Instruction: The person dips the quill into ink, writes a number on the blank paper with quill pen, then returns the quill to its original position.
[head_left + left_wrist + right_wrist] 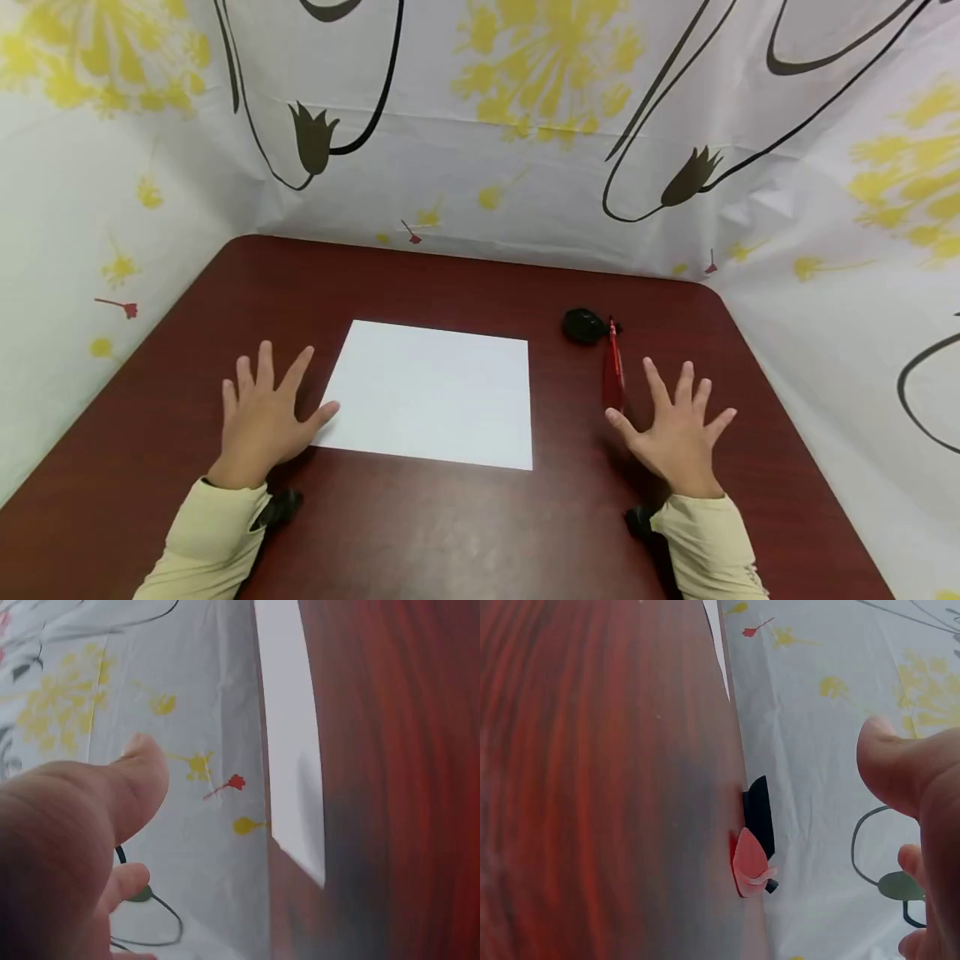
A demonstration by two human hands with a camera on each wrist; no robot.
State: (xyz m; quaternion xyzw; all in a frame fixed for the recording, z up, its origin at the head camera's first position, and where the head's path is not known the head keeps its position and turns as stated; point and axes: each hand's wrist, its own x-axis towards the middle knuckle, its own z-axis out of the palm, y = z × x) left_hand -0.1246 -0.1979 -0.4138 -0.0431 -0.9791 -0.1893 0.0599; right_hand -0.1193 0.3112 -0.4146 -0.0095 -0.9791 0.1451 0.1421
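A white sheet of paper (pixel 427 396) lies flat on the dark red table. My left hand (pixel 262 421) is spread with fingers apart at the sheet's left edge, its thumb overlapping the near left corner in the head view. Over on the right, my right hand (pixel 675 437) is also spread and holds nothing. Just past its thumb is a slim, shiny red item (pixel 613 379), seen nearly edge-on. A rounded black object (pixel 582 326) sits right beside its far end. In the right wrist view, the red item (pixel 750 862) looks pointed and overlaps the black object (pixel 759 814).
A white sheet with yellow flowers and dark stems (pixel 480 167) hangs along the back and both sides of the table (pixel 420 533). Dark wrist devices (pixel 281 507) show at both cuffs. Bare tabletop lies between the paper and the near edge of the view.
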